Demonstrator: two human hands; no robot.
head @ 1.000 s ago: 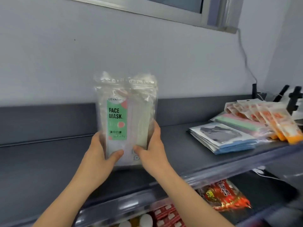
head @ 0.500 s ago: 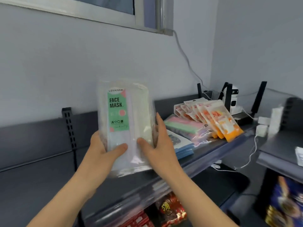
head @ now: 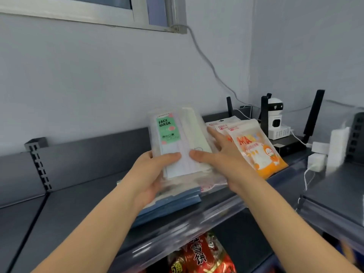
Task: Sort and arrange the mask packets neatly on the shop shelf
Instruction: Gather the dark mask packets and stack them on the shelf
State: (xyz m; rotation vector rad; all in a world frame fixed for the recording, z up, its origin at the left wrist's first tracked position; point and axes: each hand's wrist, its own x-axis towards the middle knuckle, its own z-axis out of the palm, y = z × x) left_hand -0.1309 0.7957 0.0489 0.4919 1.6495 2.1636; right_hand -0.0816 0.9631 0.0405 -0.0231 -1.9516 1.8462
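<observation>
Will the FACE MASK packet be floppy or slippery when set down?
Probably floppy: the FACE MASK packet is thin film, gripped by left hand, steadied by right hand. Likely slippery: glossy film could slide on the blue packets.

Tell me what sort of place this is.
Most likely a small shop. A dark metal display shelf has a clear strip along its front edge, a face mask packet is held above other stock such as orange mask packets, and red snack packets lie on the shelf below.
</observation>
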